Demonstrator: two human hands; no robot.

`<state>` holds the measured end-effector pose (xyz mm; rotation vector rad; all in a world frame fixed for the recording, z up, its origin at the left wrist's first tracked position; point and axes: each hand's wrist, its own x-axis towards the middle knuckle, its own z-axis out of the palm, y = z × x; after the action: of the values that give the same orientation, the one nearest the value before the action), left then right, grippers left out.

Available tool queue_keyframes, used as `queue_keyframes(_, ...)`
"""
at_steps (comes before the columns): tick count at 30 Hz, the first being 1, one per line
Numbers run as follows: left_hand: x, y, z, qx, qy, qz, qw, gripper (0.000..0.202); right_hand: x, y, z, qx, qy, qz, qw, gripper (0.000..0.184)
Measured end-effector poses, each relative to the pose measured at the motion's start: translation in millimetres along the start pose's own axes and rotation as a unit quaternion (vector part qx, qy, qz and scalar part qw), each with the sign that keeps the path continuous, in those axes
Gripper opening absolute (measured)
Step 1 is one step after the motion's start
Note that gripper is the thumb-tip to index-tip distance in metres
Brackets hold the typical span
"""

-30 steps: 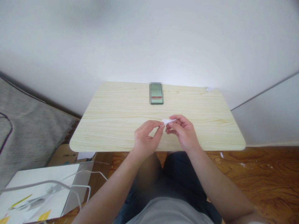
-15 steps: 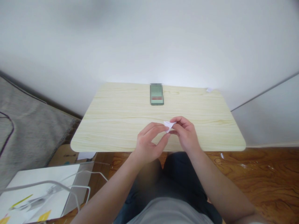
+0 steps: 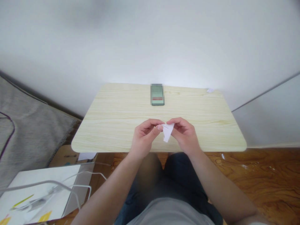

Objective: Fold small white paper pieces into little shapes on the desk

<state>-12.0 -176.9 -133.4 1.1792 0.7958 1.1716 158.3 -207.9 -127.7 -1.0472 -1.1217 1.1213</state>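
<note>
Between my hands, above the front part of the table [image 3: 112, 125], is a small piece of folded white paper [image 3: 167, 132], roughly triangular with a narrow tip pointing down towards me. My left hand [image 3: 146, 136] pinches its left edge between thumb and fingers. On the other side my right hand [image 3: 184, 132] grips the upper right edge, fingers curled behind it. A dark crease line shows near the paper's top left. The paper's back and some of my fingertips are hidden.
A phone-like device [image 3: 157, 94], blurred out, lies at the table's back edge. A white scrap [image 3: 210, 90] sits at the back right corner. Down on the left are a white box [image 3: 53, 184], looping pale cables [image 3: 56, 184] and grey cloth [image 3: 30, 125]. Bits of paper [image 3: 222, 156] lie on the floor.
My left thumb and fingers have shifted left and now pinch the paper's left edge. The paper has turned, and its lower tip reaches further down. My right hand has barely moved.
</note>
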Motion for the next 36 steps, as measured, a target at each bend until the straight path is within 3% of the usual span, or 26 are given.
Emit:
queue_keyframes(8,-3.3,-1.6,5.5,-0.013,0.012,0.005,1.0,0.019,-3.0,1.3,1.1,-0.069,0.033,-0.1,0.992,0.011)
queue_keyframes(14,-3.6,-1.8,4.0,-0.017,0.009,0.001,1.0,0.018,-6.1,-0.1,3.6,-0.103,0.056,-0.112,0.987,0.011)
queue_keyframes(24,-1.3,-4.4,-2.5,-0.039,0.004,0.019,0.999,0.011,-3.3,-6.0,-5.0,-0.043,-0.035,-0.037,0.998,0.013)
queue_keyframes(27,0.0,-1.9,-6.1,0.014,0.017,0.027,0.999,0.013,-1.1,-3.8,-8.9,-0.043,-0.045,-0.011,0.998,0.021)
queue_keyframes(30,0.4,0.6,-9.1,0.089,0.025,0.044,0.995,0.013,1.0,-1.4,-10.7,-0.071,-0.047,-0.004,0.996,0.015)
queue_keyframes(36,0.6,5.8,-13.2,0.169,-0.026,0.057,0.984,0.013,3.6,-4.5,-13.4,-0.116,-0.059,0.063,0.989,0.019)
